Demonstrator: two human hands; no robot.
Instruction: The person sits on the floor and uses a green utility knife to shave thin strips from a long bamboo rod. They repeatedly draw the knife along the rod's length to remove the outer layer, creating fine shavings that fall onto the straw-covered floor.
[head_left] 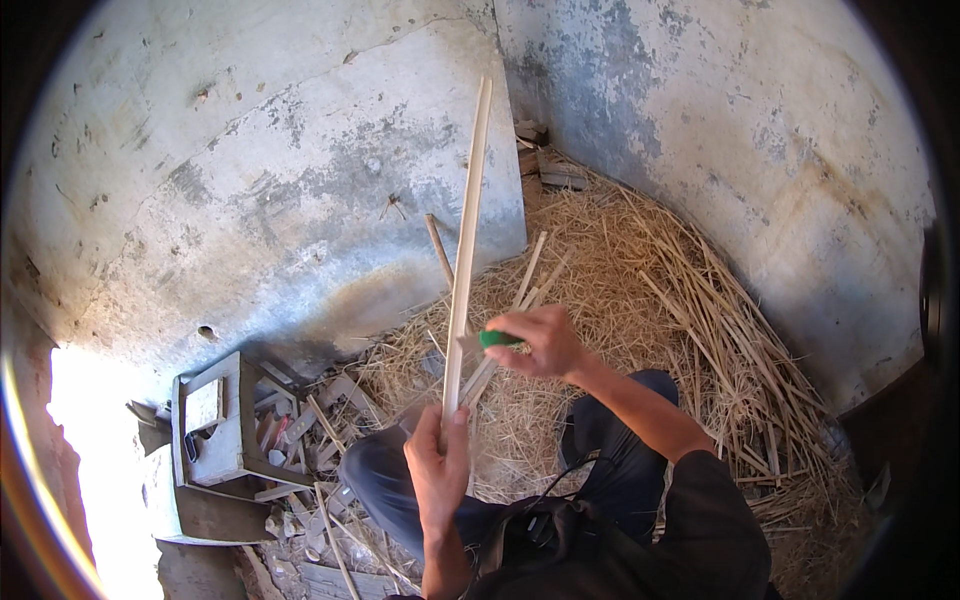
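A long, pale split bamboo strip (469, 220) stands nearly upright in front of me, its far end leaning slightly right. My left hand (438, 462) is closed around its lower end, above my left knee. In my right hand (546, 341) is a knife (499, 339) with a green handle, gripped in closed fingers. Its short blade points left and meets the strip's right side, a little above my left hand. Whether the edge bites into the strip is too small to tell. The strip's hollow inner face shows.
Shavings (610, 260) cover the floor ahead and to the right, with long thin sticks (740, 330) piled along the right wall. A worn wooden stool (215, 425) lies on its side at the left among scraps. Rough plastered walls (300, 180) meet in the far corner.
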